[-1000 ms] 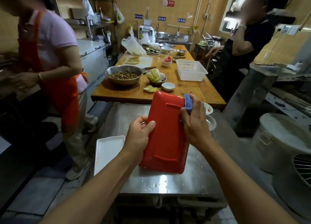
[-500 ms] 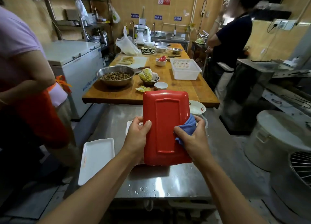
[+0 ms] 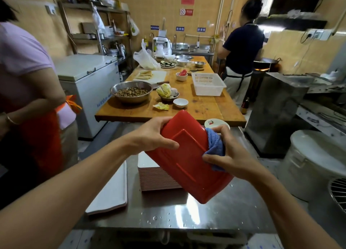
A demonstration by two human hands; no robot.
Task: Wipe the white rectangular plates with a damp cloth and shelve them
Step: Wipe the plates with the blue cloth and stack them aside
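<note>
A rectangular plate [image 3: 189, 160] with its red underside toward me is held tilted above the steel table [image 3: 215, 215]. My left hand [image 3: 155, 136] grips its upper left edge. My right hand [image 3: 230, 155] holds a blue cloth [image 3: 215, 145] against the plate's right edge. Under the plate stands a tall stack of the same plates [image 3: 157, 179], white on top. Two or three more white plates [image 3: 112, 192] lie at the table's left edge.
A person in a red apron [image 3: 28, 102] stands close on the left. Another person [image 3: 241, 56] stands at the stove at the back right. A wooden table [image 3: 206, 106] with bowls and a white basket lies ahead. A white lidded bin [image 3: 314, 164] stands right.
The plate has turned from upright to a diagonal tilt and sits higher. My left hand shifted to its top corner, and the cloth hand stays on the right edge. The view moved closer.
</note>
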